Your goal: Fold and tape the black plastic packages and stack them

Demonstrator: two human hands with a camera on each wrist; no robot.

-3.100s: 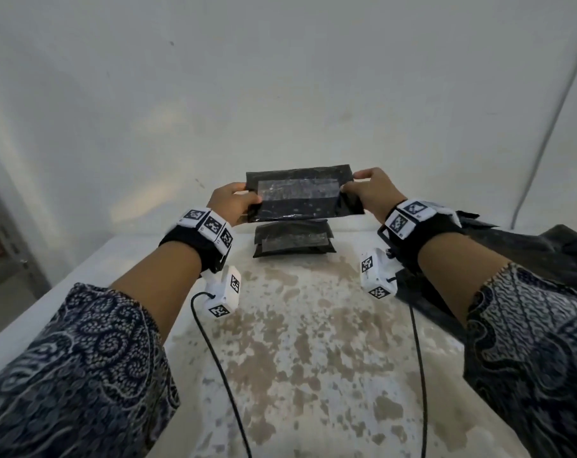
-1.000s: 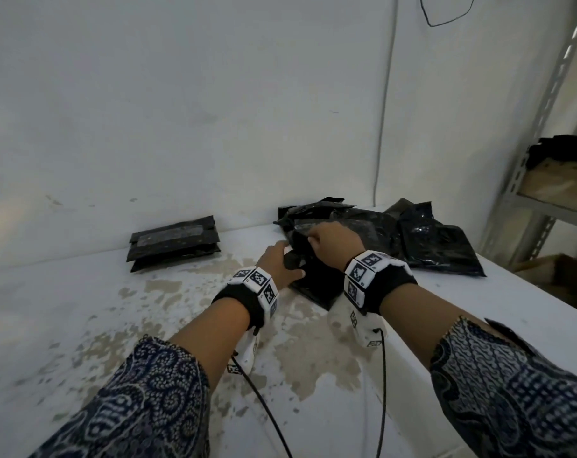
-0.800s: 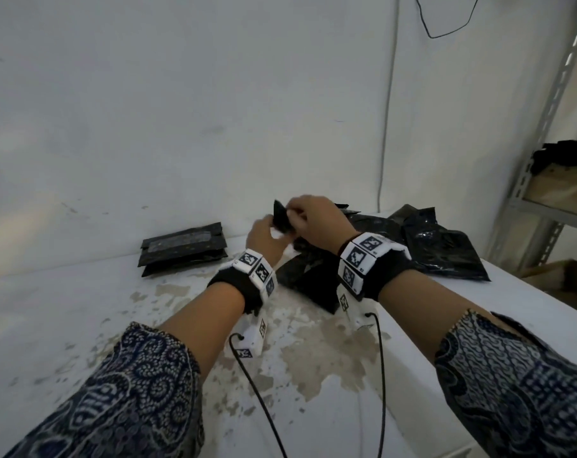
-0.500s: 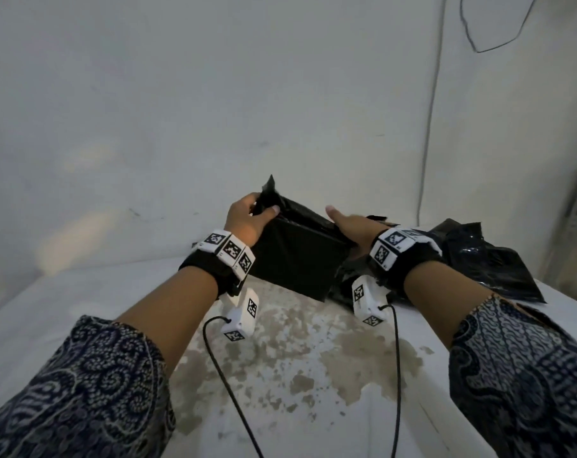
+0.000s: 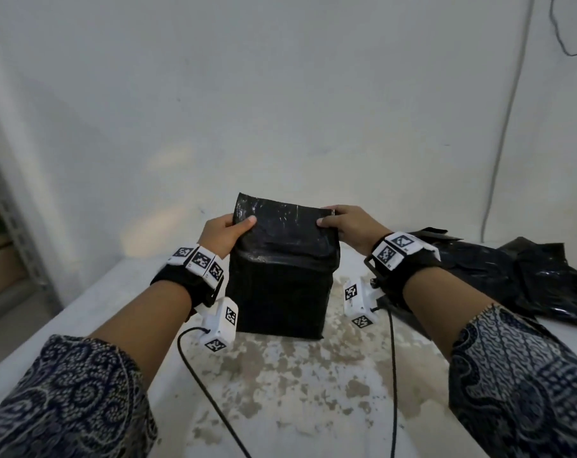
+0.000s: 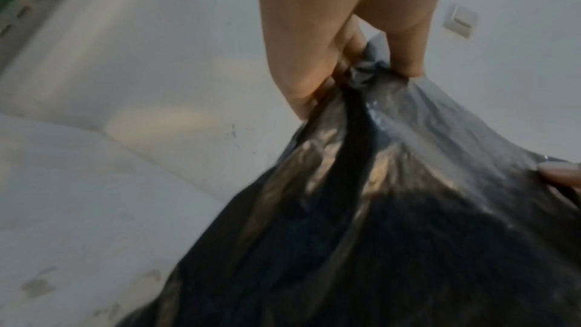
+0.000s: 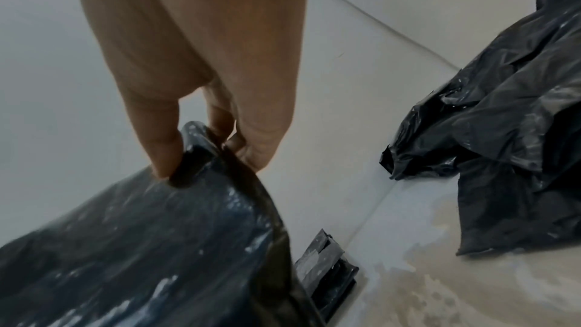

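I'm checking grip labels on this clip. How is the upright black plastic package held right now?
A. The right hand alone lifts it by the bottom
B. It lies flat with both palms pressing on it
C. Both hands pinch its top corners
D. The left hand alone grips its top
C: the left hand and right hand each pinch a top corner of the upright black plastic package, thumbs in front.

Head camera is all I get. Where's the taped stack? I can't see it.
Observer: The right wrist view shows the stack on the table by the wall, behind the package you're holding up.
Operator: Is tape on it?
Observer: Yes, a shiny tape strip lies across its top piece.
Operator: What are my left fingers doing behind the package?
Observer: In the left wrist view, the left hand has its fingers pinching the corner, and the plastic bunches there.
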